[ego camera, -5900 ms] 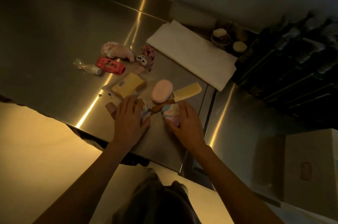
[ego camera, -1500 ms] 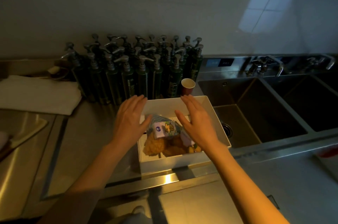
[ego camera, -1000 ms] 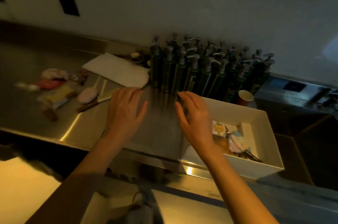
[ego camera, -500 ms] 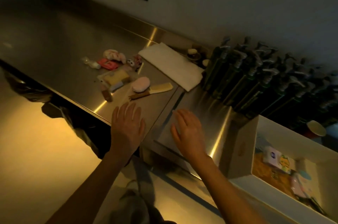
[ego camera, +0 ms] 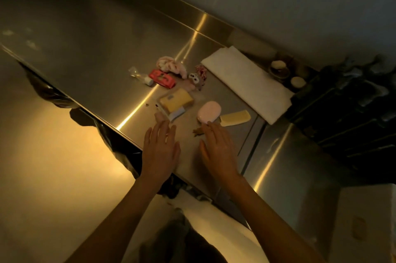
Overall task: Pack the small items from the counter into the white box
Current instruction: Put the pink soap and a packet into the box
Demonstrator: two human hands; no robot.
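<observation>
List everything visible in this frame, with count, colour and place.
Steel counter: one, silver, across frame.
Folded cloth: one, white, back right.
Pump bottles: many, dark, right edge.
Plush toy: one, pink, back of pile.
Red packet: one, beside the plush.
Small tube: one, clear with white cap, left of packet.
Big-eyed toy: one, pinkish, right of packet.
Yellow packet: one, centre.
Pink oval case: one, near right fingertips.
Yellow comb: one, right of case.
White box: one, lower right corner.
Hands: left hand and right hand, open, empty.
</observation>
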